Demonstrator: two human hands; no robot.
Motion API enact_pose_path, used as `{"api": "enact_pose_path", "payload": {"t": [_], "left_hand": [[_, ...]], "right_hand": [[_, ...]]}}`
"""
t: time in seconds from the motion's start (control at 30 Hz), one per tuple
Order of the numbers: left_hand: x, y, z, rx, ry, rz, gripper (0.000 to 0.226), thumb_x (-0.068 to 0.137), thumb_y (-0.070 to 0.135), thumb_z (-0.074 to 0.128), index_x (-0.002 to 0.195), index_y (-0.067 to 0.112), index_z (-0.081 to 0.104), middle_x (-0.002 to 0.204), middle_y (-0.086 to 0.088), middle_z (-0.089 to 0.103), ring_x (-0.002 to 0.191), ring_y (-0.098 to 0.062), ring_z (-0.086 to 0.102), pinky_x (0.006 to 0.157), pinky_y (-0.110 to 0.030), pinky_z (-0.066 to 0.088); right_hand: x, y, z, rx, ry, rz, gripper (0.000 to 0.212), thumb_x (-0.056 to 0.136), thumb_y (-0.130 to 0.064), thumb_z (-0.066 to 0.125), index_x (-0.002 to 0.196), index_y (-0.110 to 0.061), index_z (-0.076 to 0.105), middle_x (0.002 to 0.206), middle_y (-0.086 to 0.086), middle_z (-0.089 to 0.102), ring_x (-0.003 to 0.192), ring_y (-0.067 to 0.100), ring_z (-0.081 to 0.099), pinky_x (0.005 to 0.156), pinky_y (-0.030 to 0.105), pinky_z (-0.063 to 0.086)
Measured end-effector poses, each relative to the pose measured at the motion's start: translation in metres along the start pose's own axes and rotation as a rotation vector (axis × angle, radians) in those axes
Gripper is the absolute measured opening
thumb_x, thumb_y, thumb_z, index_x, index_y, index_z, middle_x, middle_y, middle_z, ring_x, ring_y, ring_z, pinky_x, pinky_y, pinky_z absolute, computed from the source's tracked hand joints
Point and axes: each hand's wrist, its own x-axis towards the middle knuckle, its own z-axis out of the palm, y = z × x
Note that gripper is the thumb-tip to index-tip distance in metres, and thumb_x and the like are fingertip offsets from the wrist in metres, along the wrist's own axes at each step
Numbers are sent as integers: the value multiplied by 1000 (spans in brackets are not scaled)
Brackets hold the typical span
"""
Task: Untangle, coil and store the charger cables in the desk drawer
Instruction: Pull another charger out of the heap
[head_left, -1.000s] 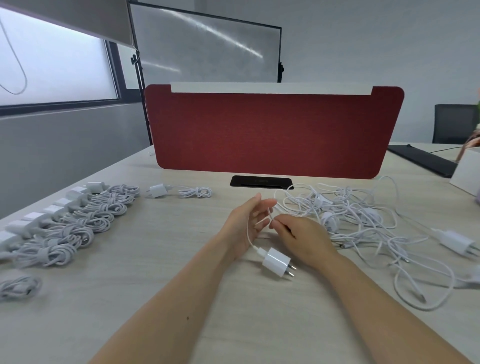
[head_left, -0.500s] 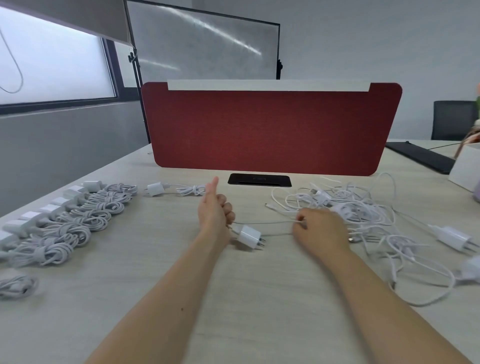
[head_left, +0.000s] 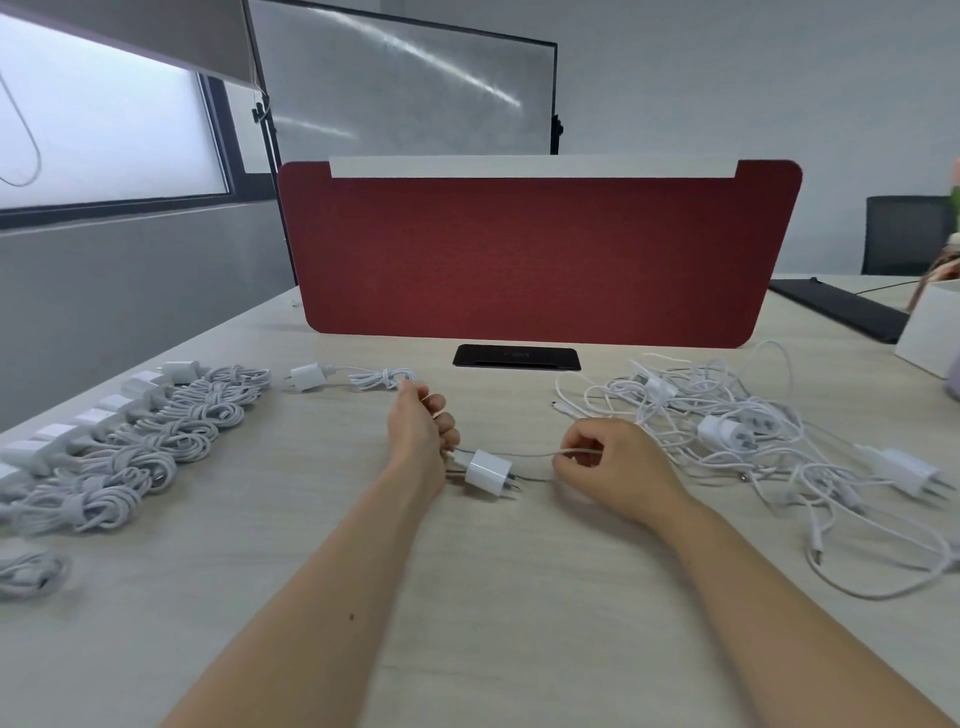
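A white charger plug (head_left: 487, 472) hangs just above the desk between my hands, prongs pointing right. My left hand (head_left: 422, 435) grips the cable right by the plug, fingers curled. My right hand (head_left: 605, 462) pinches the same white cable (head_left: 535, 454), which runs taut between both hands. Behind my right hand, a tangled heap of white cables and plugs (head_left: 737, 431) spreads over the right side of the desk. To the left, several coiled chargers (head_left: 156, 441) lie in a row, and one more coiled charger (head_left: 353, 376) lies apart near the divider.
A red divider panel (head_left: 540, 260) stands across the back of the light wooden desk (head_left: 311, 545), with a black cable port (head_left: 517, 357) at its foot. A white box (head_left: 930, 332) and a black pad (head_left: 841, 306) sit at the far right. No drawer shows.
My hands have drawn apart, stretching the cable between them. The plug moved left with my left hand, whose fingers have curled round the cable; my right hand shifted right toward the heap.
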Motion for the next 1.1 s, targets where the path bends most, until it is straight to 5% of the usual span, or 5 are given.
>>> {"api": "enact_pose_path", "payload": {"t": [0.2, 0.43, 0.67, 0.83, 1.1], "left_hand": [[-7, -7, 7, 212, -73, -47, 31, 106, 42, 30, 89, 18, 40, 70, 2, 36, 32, -4, 22, 32, -15, 16], [-33, -15, 16, 480, -433, -193, 52, 103, 58, 23, 92, 15, 50, 67, -2, 54, 40, -8, 29, 36, -13, 19], [-40, -16, 15, 775, -711, -238, 62, 99, 67, 15, 86, 19, 52, 58, 3, 48, 42, -6, 24, 34, -15, 16], [-50, -18, 18, 866, -679, -123, 36, 103, 42, 41, 73, 22, 44, 53, 8, 29, 44, -9, 22, 42, -20, 15], [-45, -30, 17, 760, -455, 298, 38, 106, 32, 35, 90, 16, 66, 73, 3, 56, 53, -7, 40, 44, -18, 32]], "right_hand": [[2, -17, -2, 372, 65, 5, 15, 84, -7, 68, 70, -12, 67, 58, -12, 54, 57, 6, 46, 58, 21, 39], [1, -25, -1, 628, 5, -12, 14, 92, -7, 65, 83, -9, 76, 58, -7, 61, 54, 2, 49, 57, 12, 39], [6, -21, 7, 654, 207, 24, 13, 85, -5, 73, 83, -14, 64, 68, 15, 65, 65, 17, 54, 63, 25, 43], [8, -14, 11, 579, 148, 10, 13, 93, -4, 62, 90, -16, 65, 78, 12, 66, 73, 12, 58, 74, 30, 48], [5, -8, 12, 439, 195, 25, 17, 97, -14, 54, 89, -27, 61, 72, -4, 67, 66, 7, 58, 71, 37, 49]]}}
